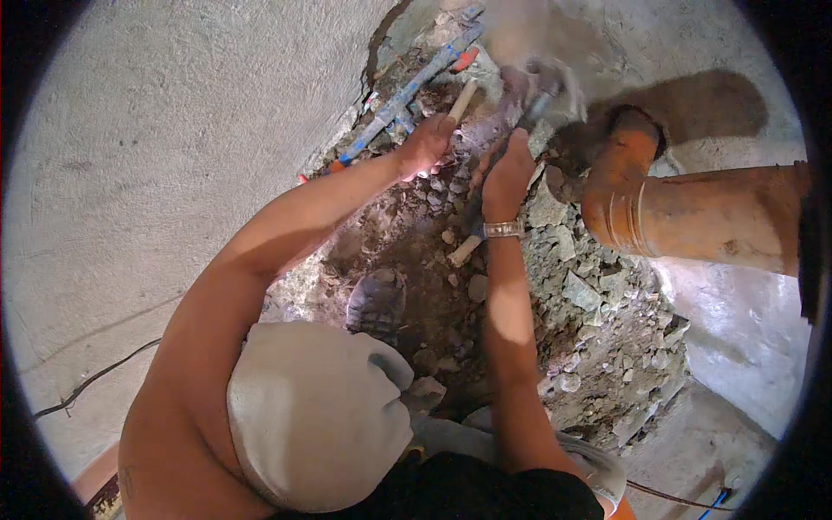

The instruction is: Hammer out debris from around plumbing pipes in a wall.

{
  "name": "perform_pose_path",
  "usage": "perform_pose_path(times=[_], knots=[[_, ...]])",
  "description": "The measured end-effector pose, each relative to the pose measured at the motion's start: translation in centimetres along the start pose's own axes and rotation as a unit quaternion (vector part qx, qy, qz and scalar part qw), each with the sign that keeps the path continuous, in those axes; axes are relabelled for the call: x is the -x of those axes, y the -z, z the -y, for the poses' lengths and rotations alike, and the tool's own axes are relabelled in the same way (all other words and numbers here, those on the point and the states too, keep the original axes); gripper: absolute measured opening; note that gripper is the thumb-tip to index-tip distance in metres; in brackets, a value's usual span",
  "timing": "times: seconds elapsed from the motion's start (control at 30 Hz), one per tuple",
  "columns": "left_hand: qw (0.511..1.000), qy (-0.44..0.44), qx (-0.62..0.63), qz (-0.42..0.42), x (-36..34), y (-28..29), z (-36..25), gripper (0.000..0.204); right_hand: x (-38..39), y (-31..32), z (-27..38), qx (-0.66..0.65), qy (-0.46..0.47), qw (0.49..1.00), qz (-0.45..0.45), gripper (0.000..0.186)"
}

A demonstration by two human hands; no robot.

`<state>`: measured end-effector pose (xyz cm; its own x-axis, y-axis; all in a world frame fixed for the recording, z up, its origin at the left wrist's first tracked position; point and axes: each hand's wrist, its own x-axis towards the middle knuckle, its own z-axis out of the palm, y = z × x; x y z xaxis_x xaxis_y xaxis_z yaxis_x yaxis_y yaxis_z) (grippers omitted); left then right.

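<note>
Both my arms reach over a rubble-filled hole [451,225] in the concrete. My left hand [426,147] is closed around a pale, wood-coloured rod [463,101] that sticks out beyond the fist. To its right, my right hand [510,173] grips a long dark shaft [473,212], which slants up toward the far wall. A pale end piece [466,250] shows near the wrist, seemingly part of that shaft. The far end of the shaft blurs into a greyish-brown smear [546,82], so the tool's kind cannot be made out.
A blue pipe [403,95] with orange-red pieces crosses the hole's far left. On the right, a thick orange drainpipe [719,217] bends into the wall. Broken stones [582,290] line the right side. My boot [377,299] and trousered knee [316,416] are close by.
</note>
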<state>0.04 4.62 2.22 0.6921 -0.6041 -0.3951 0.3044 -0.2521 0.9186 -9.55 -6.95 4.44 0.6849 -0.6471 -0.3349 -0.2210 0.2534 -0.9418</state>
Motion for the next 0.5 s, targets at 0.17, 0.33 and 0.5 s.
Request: perform_pose_path(times=[0.17,0.33,0.5], knots=[[0.999,0.013,0.023,0.030,-0.6,-1.5,-0.1,0.039,-4.1,1.2,-3.6,0.170,0.094,0.981,0.029,0.054],[1.000,-0.029,-0.003,-0.011,-0.7,0.5,0.8,0.034,0.7,-0.3,1.1,0.033,0.037,0.999,-0.003,0.063],[0.998,-0.049,-0.042,-0.005,-1.5,-2.0,0.4,0.034,-3.9,1.0,-3.8,0.227,0.149,0.961,-0.050,0.063]])
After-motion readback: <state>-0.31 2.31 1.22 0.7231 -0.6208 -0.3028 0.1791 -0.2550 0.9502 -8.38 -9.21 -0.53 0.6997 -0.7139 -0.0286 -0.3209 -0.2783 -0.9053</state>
